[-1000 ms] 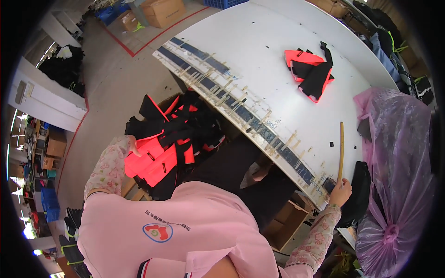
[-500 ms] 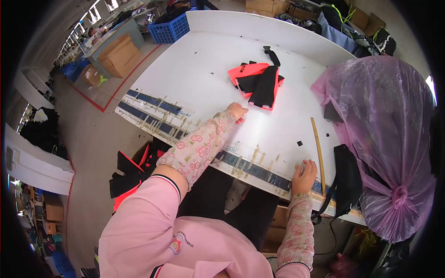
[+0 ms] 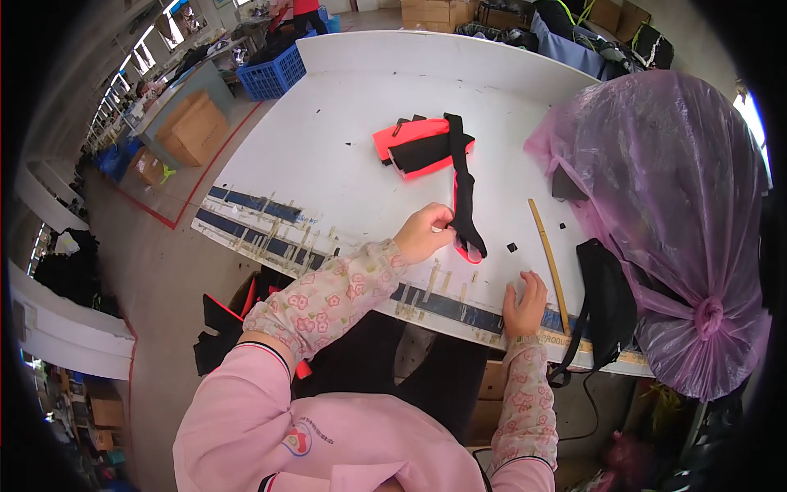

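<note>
A bright red-orange and black waist bag (image 3: 424, 156) lies on the white table, its zipper showing on the upper left part. One black wing of it with red-orange edging, a strap end (image 3: 464, 201), stretches from the bag toward me. At the near end of that strap my left hand (image 3: 426, 234) has its thumb and fingers pinched together on the black fabric. Resting near the front edge of the table, my right hand (image 3: 525, 305) holds nothing, its fingers loosely spread. To its right is a yellow wooden ruler (image 3: 549, 264).
A black bag with a strap (image 3: 605, 303) lies at the table's right front edge. Beside it bulges a big tied pink plastic sack (image 3: 672, 189). Small black scraps (image 3: 512, 247) dot the table. A raised white board (image 3: 443, 59) borders the far side; a blue crate (image 3: 272, 72) stands beyond it.
My left hand has taken hold of the strap end and drawn it toward me, so it now lies stretched out instead of folded over the bag. My right hand stays near the edge.
</note>
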Demonstrator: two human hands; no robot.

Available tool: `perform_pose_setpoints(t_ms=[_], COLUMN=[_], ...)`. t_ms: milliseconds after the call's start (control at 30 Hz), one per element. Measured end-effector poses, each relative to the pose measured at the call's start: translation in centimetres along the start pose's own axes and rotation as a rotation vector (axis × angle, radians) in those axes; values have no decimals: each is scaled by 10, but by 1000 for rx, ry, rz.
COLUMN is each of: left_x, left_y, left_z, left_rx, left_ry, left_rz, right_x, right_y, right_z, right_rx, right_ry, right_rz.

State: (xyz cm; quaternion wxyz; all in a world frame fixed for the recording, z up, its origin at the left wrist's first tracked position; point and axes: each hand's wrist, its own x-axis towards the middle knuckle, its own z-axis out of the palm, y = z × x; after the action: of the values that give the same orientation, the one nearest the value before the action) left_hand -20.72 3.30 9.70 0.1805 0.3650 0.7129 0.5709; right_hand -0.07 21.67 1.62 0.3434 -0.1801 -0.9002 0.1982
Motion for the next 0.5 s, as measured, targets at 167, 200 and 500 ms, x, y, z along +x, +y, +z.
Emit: perform_pose_setpoints(t_ms=[167,200,500], left_x=[-83,-100,-176], left_y=[-9,-12,-23], left_z=[12,16,40], left_rx=[-339,-372,-496], left_ry=[-59,-36,124], left_rz=[-279,-231,-491], right_x=[-1,-2,-50], right_y=[-61,-83,-120], right_z=[-26,-35,-22], right_rx=[611,653,588], right_ry=[-354,-461,-513], right_rz=[62,65,147])
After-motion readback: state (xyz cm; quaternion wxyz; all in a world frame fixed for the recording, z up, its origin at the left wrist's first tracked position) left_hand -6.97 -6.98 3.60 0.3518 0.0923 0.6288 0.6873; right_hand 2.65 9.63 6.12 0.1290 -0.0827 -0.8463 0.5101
